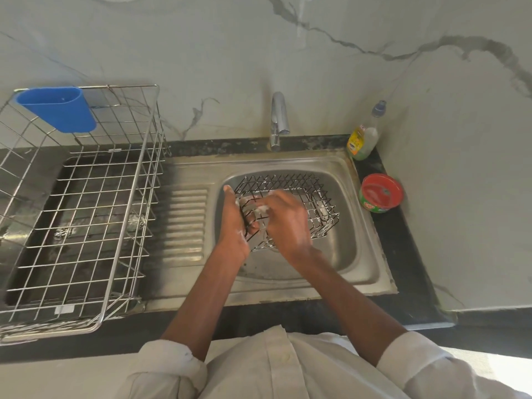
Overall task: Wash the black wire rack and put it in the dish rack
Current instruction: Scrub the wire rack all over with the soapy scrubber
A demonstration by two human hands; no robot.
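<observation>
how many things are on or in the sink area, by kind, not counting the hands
Wire racks: 2, the black wire rack in the sink basin and the steel dish rack
Cleaning products: 2, the dish soap bottle and the red-lidded tub
Blue holders: 1, the blue cutlery holder
Taps: 1, the tap
Total: 6

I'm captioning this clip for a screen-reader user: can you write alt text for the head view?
A person's left hand grips a soapy black wire rack over the steel sink while the right hand scrubs it. An empty dish rack with a blue cup stands to the left.
</observation>
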